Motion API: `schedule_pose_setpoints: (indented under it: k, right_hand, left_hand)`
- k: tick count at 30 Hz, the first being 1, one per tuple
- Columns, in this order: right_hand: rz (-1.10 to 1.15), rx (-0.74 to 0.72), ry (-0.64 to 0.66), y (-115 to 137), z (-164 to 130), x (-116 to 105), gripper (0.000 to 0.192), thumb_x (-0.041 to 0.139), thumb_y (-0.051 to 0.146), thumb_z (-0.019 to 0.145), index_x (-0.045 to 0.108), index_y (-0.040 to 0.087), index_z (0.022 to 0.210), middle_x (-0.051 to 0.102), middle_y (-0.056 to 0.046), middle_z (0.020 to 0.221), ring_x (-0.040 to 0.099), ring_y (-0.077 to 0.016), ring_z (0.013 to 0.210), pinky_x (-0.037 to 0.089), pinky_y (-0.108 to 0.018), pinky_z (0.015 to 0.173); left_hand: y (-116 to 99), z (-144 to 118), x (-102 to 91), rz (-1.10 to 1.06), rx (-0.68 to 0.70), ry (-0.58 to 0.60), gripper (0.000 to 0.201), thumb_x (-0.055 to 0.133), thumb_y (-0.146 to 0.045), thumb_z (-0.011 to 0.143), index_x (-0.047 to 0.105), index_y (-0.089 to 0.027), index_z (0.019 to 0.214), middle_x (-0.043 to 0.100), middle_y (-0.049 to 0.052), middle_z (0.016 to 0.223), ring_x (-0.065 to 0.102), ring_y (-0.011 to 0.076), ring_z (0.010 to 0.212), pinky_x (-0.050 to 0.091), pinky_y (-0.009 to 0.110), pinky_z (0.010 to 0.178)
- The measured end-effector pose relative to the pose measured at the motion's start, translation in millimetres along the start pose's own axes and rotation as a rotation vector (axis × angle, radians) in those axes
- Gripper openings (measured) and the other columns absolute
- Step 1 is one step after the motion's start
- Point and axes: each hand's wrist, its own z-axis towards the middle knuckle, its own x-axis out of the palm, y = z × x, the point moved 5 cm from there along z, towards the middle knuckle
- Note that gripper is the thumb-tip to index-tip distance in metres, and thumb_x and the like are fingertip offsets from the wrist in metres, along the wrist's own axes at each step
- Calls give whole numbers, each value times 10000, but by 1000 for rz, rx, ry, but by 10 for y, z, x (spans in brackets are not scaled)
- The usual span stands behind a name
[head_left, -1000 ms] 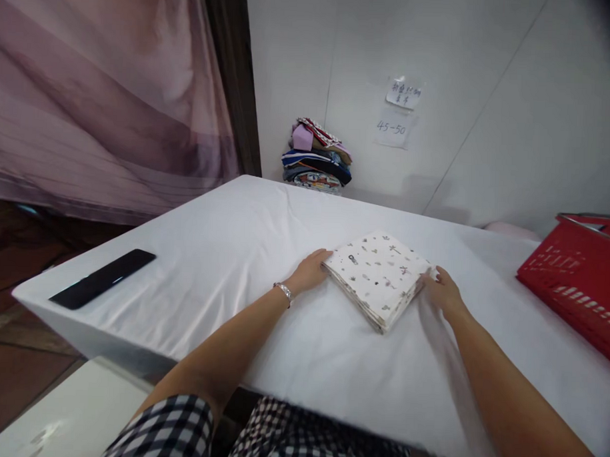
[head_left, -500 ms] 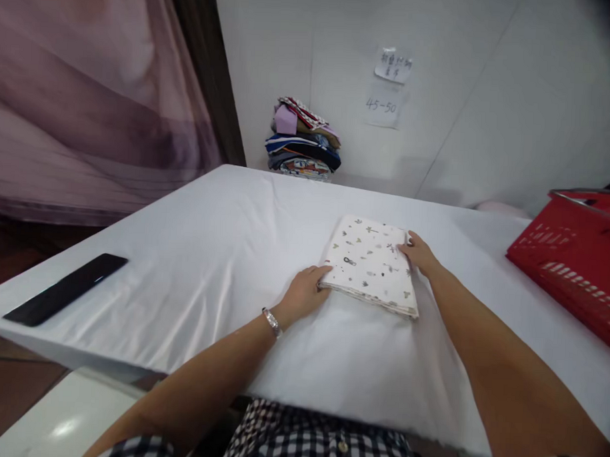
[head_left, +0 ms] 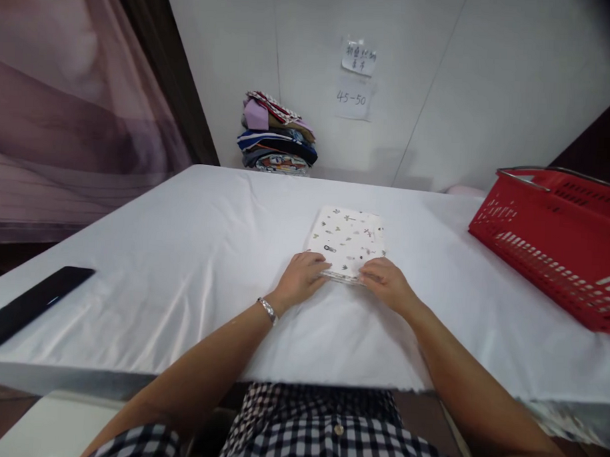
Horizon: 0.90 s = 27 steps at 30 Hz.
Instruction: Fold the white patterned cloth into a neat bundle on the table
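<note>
the printed cloth lies folded into a small square mid-bench; your left hand and right hand grip its near edge, so the folding looks nearly done.

Both forearms reach forward, bare, converging toward the middle. Left hand lies palm down, fingers curled at the tips, a metal bracelet on the wrist. Right hand lies palm down just beside it, fingers bent, thumbs pointing toward each other.
</note>
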Motion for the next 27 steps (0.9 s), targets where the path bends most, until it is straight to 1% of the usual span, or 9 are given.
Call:
schedule_pose_setpoints:
  k: [3, 6, 11, 14, 16, 20, 24, 27]
  right_hand:
    - [-141, -121, 28, 28, -3, 87, 143, 574, 310, 837, 697, 254, 882, 664, -55, 908, 574, -226, 881, 450, -428, 815]
    - [-189, -166, 49, 24, 7, 127, 168, 544, 298, 863, 697, 251, 916, 659, -58, 899, 563, -226, 867, 448, -427, 796]
    - [-147, -139, 13, 23, -19, 122, 237, 466, 303, 908, 698, 265, 939, 654, -59, 891, 557, -219, 847, 474, -408, 761]
    - [-108, -101, -6, 12, -39, 126, 251, 448, 310, 915, 691, 282, 972, 652, -52, 903, 560, -218, 863, 487, -402, 756]
    - [-81, -81, -14, 8, -45, 127, 253, 444, 307, 916, 685, 284, 990, 651, -49, 916, 562, -220, 881, 493, -403, 758]
    - [-67, -89, 17, 32, -38, 130, 242, 457, 295, 908, 679, 281, 1004, 648, -55, 924, 562, -223, 887, 496, -416, 761]
    - [-91, -113, 64, 54, -31, 130, 211, 505, 297, 886, 674, 265, 1007, 644, -62, 932, 559, -222, 876, 496, -411, 755]
    - [-96, -107, 59, 44, -36, 121, 241, 452, 281, 912, 668, 265, 1018, 644, -59, 941, 557, -219, 883, 496, -403, 752]
  left_hand:
    - [-4, 53, 20, -12, -9, 21, 229, 536, -322, 858, 628, -286, 1065, 609, 39, 1071, 527, 189, 1036, 374, 418, 941]
    - [-2, 87, 24, -19, -4, 20, 210, 519, -297, 869, 645, -280, 1036, 623, 36, 1021, 537, 182, 993, 394, 391, 895]
    - [16, 106, 35, -54, -50, 18, 211, 493, -318, 882, 672, -285, 987, 633, 32, 976, 548, 181, 950, 402, 377, 865]
    - [21, 103, 46, -70, -92, 26, 234, 467, -331, 893, 686, -283, 961, 634, 31, 965, 549, 176, 933, 398, 373, 877]
    - [21, 99, 45, -82, -109, 8, 239, 463, -331, 894, 695, -284, 928, 634, 27, 952, 548, 172, 922, 397, 366, 875]
    - [18, 98, 36, -104, -128, -49, 216, 488, -308, 881, 701, -283, 862, 631, 12, 925, 545, 164, 901, 399, 349, 854]
    - [8, 104, 40, -103, -129, -42, 224, 483, -287, 883, 697, -272, 816, 627, 10, 896, 542, 161, 879, 398, 348, 843]
    - [-3, 100, 36, -104, -102, -46, 201, 493, -293, 878, 692, -270, 859, 627, 15, 915, 544, 165, 897, 398, 358, 853]
